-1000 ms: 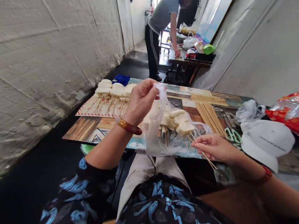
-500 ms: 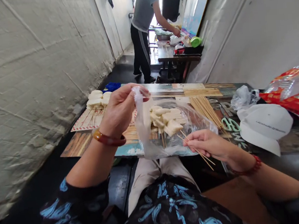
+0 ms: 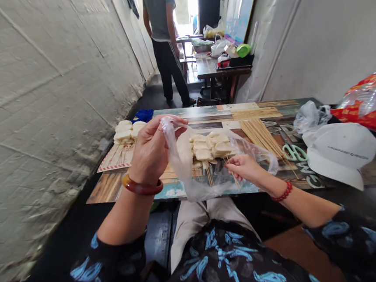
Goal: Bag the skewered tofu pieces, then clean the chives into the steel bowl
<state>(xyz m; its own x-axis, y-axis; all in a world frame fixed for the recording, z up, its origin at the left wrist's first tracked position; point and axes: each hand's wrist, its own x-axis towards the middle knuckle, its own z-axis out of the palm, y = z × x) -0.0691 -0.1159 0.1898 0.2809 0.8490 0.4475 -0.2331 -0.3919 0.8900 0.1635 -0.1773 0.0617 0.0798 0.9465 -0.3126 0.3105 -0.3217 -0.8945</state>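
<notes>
My left hand [image 3: 152, 150] is closed on the gathered edge of a clear plastic bag [image 3: 192, 186], holding it up off the table. Inside the opened bag lie pale, puffy pieces of food on skewers [image 3: 202, 149], side by side in stacked rows. My right hand [image 3: 245, 169] pinches the thin wooden sticks of one skewered bunch [image 3: 223, 146] at the right of the pile. Its food end rests against the others. More skewered pieces [image 3: 124, 131] lie on red-and-white paper to the left, partly behind my left hand.
Bare bamboo skewers [image 3: 262, 139] lie to the right, beside green-handled scissors [image 3: 294, 152]. Further right are a white cap [image 3: 340, 152], a crumpled plastic bag [image 3: 311, 117] and a red-and-clear package [image 3: 369, 103]. Another person [image 3: 164, 42] stands beyond, near a second table [image 3: 206, 71].
My right hand has brought the skewered food back and down onto the pile, where it now lies in line. The other person has straightened up and moved left from the far table.
</notes>
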